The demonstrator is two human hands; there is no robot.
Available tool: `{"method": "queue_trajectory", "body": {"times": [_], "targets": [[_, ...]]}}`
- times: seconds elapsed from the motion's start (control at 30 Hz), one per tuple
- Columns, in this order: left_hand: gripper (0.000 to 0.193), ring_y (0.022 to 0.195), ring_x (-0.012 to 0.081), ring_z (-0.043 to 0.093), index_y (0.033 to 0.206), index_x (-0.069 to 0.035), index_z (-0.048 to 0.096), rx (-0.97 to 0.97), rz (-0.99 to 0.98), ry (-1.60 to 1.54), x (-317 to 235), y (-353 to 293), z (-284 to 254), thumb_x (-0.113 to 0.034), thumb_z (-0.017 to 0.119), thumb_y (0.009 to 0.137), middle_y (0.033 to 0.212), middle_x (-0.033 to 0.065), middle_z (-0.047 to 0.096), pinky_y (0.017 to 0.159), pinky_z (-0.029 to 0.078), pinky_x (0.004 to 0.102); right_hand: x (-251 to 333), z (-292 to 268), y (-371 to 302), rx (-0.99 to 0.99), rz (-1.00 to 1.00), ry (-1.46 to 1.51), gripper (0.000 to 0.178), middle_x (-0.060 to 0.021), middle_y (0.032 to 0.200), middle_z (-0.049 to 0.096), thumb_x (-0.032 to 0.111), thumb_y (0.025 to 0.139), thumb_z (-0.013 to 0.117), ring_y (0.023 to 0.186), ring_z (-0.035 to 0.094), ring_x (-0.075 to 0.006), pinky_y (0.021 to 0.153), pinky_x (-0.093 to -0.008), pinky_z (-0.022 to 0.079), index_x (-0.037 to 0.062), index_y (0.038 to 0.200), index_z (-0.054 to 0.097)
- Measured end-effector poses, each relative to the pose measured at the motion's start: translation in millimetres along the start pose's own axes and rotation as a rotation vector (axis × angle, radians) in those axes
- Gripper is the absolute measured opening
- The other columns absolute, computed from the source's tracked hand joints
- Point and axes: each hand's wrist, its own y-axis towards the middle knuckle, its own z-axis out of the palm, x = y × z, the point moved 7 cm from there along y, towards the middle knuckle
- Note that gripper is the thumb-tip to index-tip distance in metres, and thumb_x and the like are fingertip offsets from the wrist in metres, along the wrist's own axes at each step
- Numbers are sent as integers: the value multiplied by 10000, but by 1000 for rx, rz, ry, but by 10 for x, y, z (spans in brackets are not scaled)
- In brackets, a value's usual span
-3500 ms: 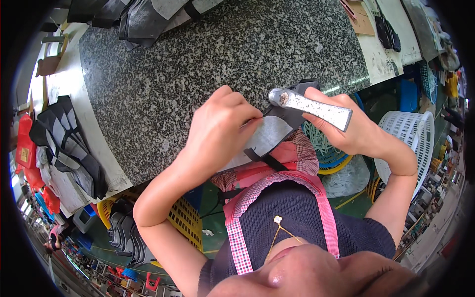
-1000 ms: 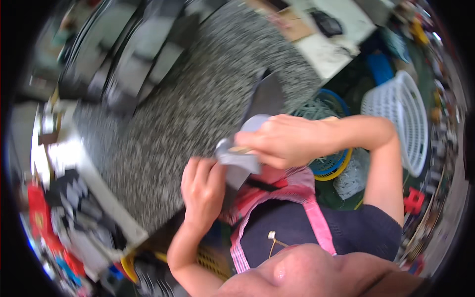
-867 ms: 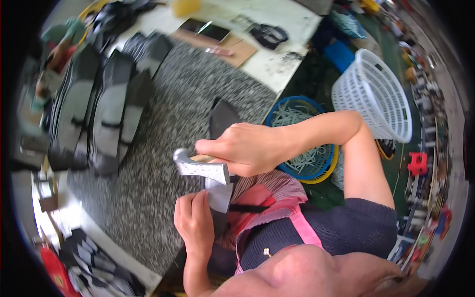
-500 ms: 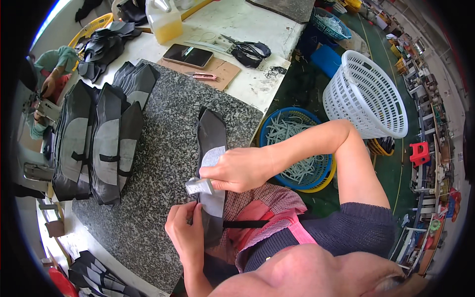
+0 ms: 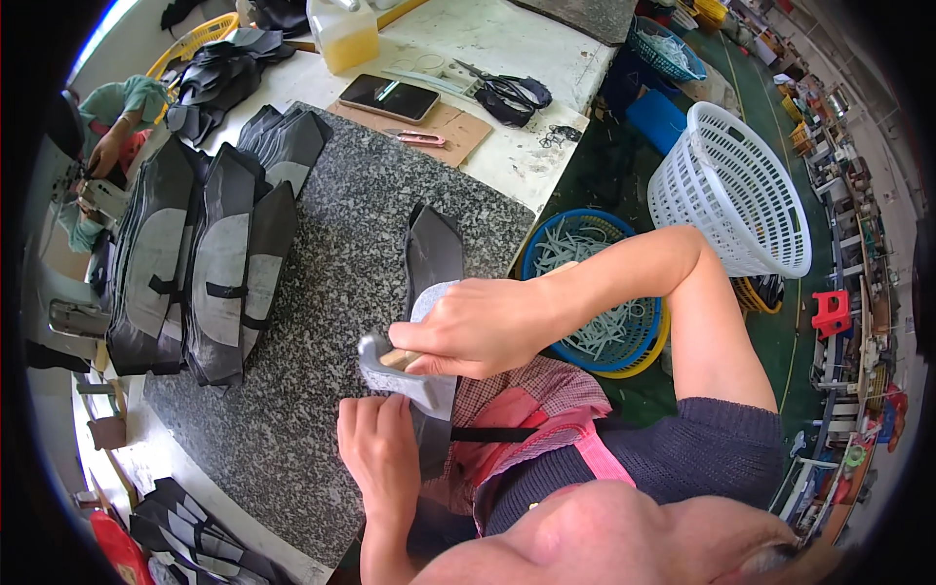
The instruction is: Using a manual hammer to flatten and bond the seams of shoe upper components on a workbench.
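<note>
The right hand (image 5: 478, 327) is gripping a hammer (image 5: 390, 370) over a dark fabric piece (image 5: 434, 258) lying on the granite slab (image 5: 322, 292); the left hand (image 5: 378, 453) is pressing flat on the piece's near end.

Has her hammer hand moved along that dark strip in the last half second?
Cannot tell: the right hand holds the hammer over the dark strip much as before; the camera itself moved.

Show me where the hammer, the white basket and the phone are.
hammer (image 5: 375, 356), head view, on its metal head.
white basket (image 5: 741, 195), head view, on its slatted side wall.
phone (image 5: 388, 97), head view, on its dark screen.
</note>
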Motion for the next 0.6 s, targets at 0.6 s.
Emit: {"method": "queue_trajectory", "body": {"times": [0.6], "targets": [[293,899,238,552,979,16,669,96,-3,-29,208,-290,-89,-109,624,717,889,88,576,742,471,330,9,346,35,338,139,132,272,-243,718,604,38,829,594,725,614,-470,593,-492,484,-10,1081,504]]}}
